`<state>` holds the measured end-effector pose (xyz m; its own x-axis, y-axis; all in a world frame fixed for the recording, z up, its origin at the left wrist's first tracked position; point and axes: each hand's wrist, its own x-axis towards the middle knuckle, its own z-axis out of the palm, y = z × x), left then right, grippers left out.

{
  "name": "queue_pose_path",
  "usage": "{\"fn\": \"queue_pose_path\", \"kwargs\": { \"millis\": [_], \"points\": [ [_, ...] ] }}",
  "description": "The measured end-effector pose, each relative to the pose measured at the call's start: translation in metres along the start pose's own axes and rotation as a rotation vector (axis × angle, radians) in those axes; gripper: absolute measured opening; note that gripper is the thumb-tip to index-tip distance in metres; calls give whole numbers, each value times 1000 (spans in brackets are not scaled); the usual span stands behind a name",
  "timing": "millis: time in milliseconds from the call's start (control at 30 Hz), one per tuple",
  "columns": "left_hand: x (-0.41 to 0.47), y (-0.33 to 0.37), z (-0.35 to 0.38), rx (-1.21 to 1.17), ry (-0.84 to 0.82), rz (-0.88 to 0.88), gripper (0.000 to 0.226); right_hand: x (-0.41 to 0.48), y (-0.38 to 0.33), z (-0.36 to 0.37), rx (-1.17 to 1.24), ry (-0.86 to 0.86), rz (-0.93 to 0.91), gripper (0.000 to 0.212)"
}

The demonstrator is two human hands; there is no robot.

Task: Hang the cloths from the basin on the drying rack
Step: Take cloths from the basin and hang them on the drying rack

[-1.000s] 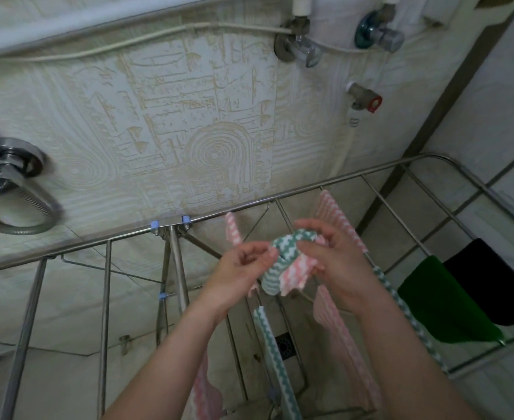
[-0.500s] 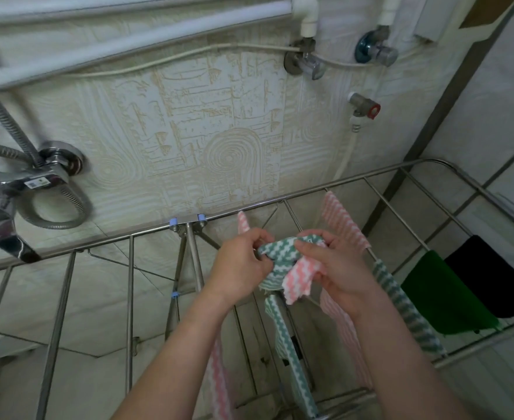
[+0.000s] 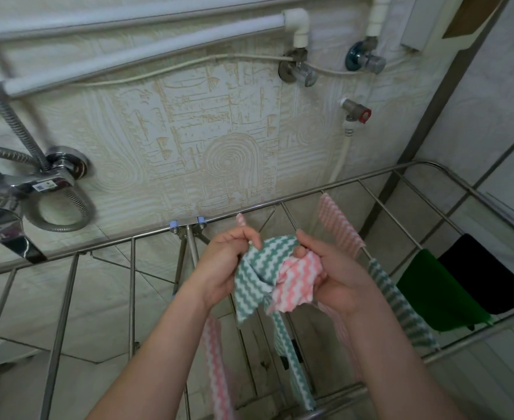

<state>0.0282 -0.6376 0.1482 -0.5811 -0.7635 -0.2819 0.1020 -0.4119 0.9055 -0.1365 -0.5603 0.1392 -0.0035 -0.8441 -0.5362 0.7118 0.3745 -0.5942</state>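
Separating: green zigzag cloth (image 3: 251, 278), centre frame over drying rack (image 3: 151, 233), now hangs looser beside pink zigzag cloth (image 3: 298, 283).
Left hand (image 3: 222, 263): fingers pinch the green.
Right hand (image 3: 339, 278): fingers clutch the pink.

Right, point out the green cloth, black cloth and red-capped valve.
green cloth (image 3: 440, 294), head view, centre of fabric.
black cloth (image 3: 489, 274), head view, centre of fabric.
red-capped valve (image 3: 355, 110), head view, metal body.

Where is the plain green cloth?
The green cloth hangs in the head view on the right side of the drying rack, between the black cloth on its right and a teal zigzag cloth on its left.
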Motion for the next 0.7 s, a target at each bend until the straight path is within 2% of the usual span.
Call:
{"fn": "queue_pose_path", "kwargs": {
  "millis": [67,133,200,233,300,433,500,567,633,700],
  "points": [
    [-5,5,-1,100,2,1,32,-5,-2,3,59,8,37,36],
    [-11,9,-1,376,-43,67,20,-13,-5,7,68,-7,49,38],
    [-13,7,2,634,-77,155,31,-15,-6,7,71,-13,43,40],
    [-14,7,6,676,-78,174,38,-14,-6,7,88,-21,33,40],
    [-12,3,12,741,-15,217,43,-12,-5,7,110,-37,18,37],
    [-8,2,18,973,121,351,25,-9,-2,6,82,-57,-7,30],
    [-8,6,22,907,83,349,15,-11,-2,6,86,-77,-3,33],
    [-9,12,23,705,27,275,4,-15,-3,9,92,-92,-3,44],
    [-9,15,23,523,-1,201,17,-15,-4,12,36,-98,-21,53],
    [-10,15,24,481,-54,139,23,-15,-3,17,-27,-85,-79,71]
  ]
}}
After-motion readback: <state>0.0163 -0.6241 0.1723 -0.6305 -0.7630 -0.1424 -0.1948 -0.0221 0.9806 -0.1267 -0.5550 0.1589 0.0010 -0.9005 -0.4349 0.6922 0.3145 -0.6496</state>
